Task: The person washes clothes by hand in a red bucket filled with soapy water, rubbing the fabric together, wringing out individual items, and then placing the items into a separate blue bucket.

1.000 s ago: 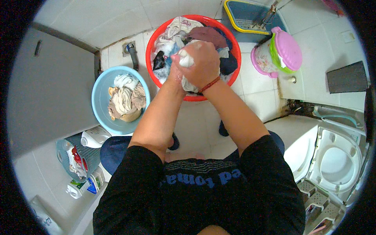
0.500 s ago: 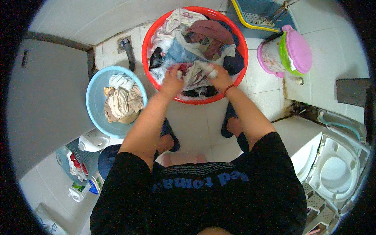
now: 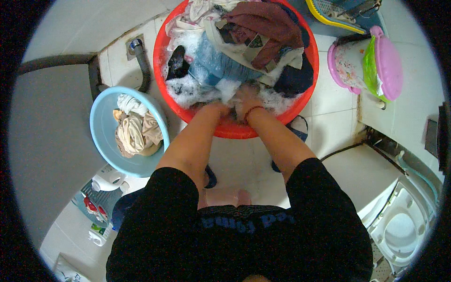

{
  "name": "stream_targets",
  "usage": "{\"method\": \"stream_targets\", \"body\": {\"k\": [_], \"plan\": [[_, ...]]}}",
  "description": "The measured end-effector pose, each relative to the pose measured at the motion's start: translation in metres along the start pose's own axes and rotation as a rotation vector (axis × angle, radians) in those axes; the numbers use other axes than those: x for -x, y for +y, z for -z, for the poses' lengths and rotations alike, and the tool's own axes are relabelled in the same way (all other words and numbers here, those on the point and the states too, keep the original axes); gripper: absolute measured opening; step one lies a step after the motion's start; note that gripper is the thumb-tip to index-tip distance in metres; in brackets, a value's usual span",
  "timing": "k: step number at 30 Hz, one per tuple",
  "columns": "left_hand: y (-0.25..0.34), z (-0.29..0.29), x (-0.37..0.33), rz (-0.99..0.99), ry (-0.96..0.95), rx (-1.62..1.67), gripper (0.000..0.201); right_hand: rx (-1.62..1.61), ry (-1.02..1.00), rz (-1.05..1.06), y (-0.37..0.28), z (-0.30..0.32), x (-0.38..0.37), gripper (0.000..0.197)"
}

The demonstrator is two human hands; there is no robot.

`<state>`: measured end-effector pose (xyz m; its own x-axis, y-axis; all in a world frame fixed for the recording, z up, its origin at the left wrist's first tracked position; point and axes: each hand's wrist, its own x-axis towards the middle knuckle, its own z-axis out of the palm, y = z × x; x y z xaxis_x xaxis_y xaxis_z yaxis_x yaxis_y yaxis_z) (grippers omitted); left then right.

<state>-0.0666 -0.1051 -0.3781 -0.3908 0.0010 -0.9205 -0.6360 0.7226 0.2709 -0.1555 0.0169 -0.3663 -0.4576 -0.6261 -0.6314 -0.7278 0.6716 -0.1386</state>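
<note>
Both of my hands are down in the soapy water of a red basin (image 3: 315, 70), close to its near rim. My left hand (image 3: 215, 111) is sunk among dark wet cloth and foam, so its fingers are hidden. Just right of it, my right hand (image 3: 247, 100) is smeared by motion and partly under suds; what it grips, if anything, does not show. Beyond the hands lie a blue garment (image 3: 221, 66), a maroon garment (image 3: 268, 28) with a pale edge, a black cloth (image 3: 177, 63) at the left and a navy cloth (image 3: 295, 80) at the right.
A light blue basin (image 3: 97, 122) with beige and white clothes stands at the left. Beside a grey panel (image 3: 51, 141) are a drain hose (image 3: 143, 66) and a white bottle (image 3: 107, 180). At the right are a pink-lidded bin (image 3: 390, 63), a blue-grey crate (image 3: 324, 21) and a toilet (image 3: 401, 230).
My hands have gone from holding a pale, wet cloth above the suds down into the water. That cloth is no longer visible between them. The view has tilted, and the red basin looks larger.
</note>
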Motion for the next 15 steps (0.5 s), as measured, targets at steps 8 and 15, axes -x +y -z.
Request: {"method": "stream_targets", "body": {"k": [8,15], "plan": [[-0.001,-0.006,0.037,-0.16,0.274,0.512,0.051,-0.145,-0.416,0.09,0.011,0.037,-0.017,0.041],[0.038,0.01,0.145,-0.179,-0.061,2.138,0.056,-1.112,-0.091,0.397,-0.017,0.136,0.084,0.041]]}}
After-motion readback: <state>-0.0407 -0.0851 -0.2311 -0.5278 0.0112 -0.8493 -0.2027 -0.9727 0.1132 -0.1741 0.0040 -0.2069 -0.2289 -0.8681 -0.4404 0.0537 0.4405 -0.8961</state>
